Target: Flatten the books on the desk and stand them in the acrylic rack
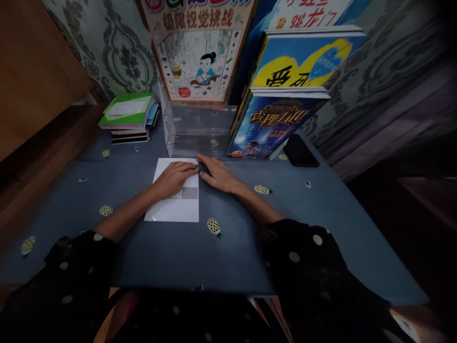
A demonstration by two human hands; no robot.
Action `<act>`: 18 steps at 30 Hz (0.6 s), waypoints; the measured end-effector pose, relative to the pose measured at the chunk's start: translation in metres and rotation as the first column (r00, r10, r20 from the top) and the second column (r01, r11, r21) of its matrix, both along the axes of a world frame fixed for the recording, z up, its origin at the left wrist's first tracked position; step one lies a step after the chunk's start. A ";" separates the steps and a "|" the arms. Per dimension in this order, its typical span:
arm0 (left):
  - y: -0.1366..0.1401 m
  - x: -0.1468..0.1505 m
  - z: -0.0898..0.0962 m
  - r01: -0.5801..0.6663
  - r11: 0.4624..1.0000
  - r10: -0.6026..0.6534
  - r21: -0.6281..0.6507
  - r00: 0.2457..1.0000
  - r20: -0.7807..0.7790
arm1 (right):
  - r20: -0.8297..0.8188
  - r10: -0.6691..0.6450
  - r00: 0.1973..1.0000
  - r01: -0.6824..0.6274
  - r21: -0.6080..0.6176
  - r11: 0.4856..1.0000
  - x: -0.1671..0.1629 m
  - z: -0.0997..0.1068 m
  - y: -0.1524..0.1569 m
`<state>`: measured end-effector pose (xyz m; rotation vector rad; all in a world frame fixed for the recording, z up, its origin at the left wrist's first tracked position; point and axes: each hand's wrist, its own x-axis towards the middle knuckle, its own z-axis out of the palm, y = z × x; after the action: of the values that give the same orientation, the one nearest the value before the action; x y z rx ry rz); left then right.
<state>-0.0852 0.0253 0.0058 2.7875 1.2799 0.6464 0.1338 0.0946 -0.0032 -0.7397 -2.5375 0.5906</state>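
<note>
A white sheet or thin booklet with a grey band and small print lies on the table, just in front of a clear stand. My left hand rests flat on its upper part, fingers stretched to the right and covering some of the print. Beside the right edge of the white sheet is my right hand, its fingers extended and thumb apart. The fingertips of both hands come close together at that edge. Whether the right fingers touch the sheet, I cannot tell.
The clear acrylic stand holds upright books, among them a dark blue one and a blue-yellow one. A book stack with a green cover sits at left. A black phone-like object lies at right. A pineapple-print cloth covers the table.
</note>
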 end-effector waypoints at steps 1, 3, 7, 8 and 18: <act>-0.003 -0.001 -0.001 0.020 1.000 -0.020 0.006 1.000 0.011 | 0.000 -0.004 1.000 0.004 0.005 1.000 0.000 0.000 0.000; -0.009 -0.001 -0.001 0.052 0.999 -0.052 0.016 0.998 0.030 | 0.009 -0.020 1.000 0.020 0.016 1.000 -0.001 0.000 -0.001; -0.022 -0.001 0.000 0.069 0.998 -0.068 -0.011 0.997 0.035 | 0.052 -0.043 0.998 0.041 0.051 0.998 -0.003 0.003 -0.005; -0.025 -0.001 0.001 0.070 0.997 -0.069 -0.024 0.997 0.030 | 0.064 -0.045 0.997 0.041 0.062 0.997 -0.004 0.003 -0.006; -0.051 0.001 0.002 0.129 0.989 -0.124 -0.069 0.989 0.079 | 0.113 -0.059 0.992 0.050 0.078 0.996 -0.004 0.004 -0.006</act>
<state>-0.0842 -0.0259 0.0080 2.7302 1.0807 0.6743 0.1294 0.0882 0.0005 -0.8355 -2.6190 0.4440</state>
